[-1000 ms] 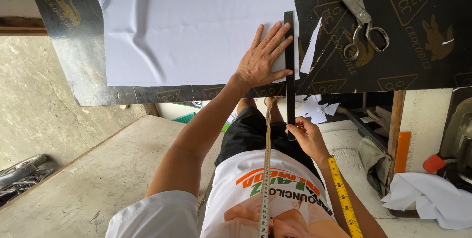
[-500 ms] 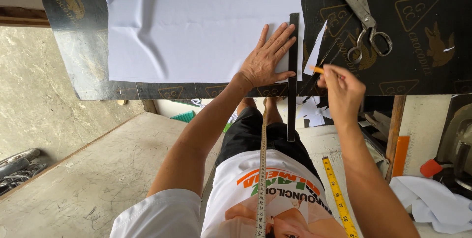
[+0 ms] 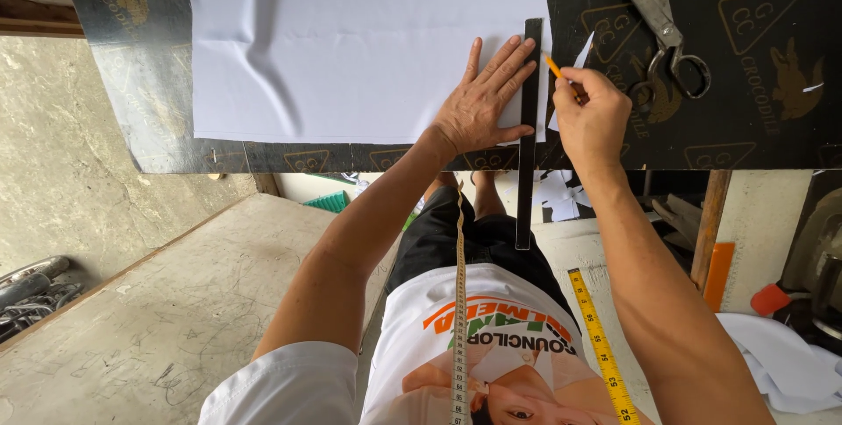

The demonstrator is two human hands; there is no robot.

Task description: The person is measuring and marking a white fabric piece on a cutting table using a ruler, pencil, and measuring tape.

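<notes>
The left hand [image 3: 481,105] lies spread flat on the white cloth [image 3: 351,39], pressing the black ruler [image 3: 529,127] at the table [image 3: 772,127] edge. The right hand [image 3: 592,114] pinches an orange pencil [image 3: 558,72] beside the ruler.

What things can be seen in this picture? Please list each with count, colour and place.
white fabric: one, white, spread on the table
table: one, black, at top
ruler: one, black, along the fabric's right edge, overhanging the table
pencil: one, orange
scissors: one pair, grey, on the table at right
tape measure: one, yellow, hanging around the neck
left hand: flat on fabric and ruler
right hand: holds the pencil beside the ruler
</notes>
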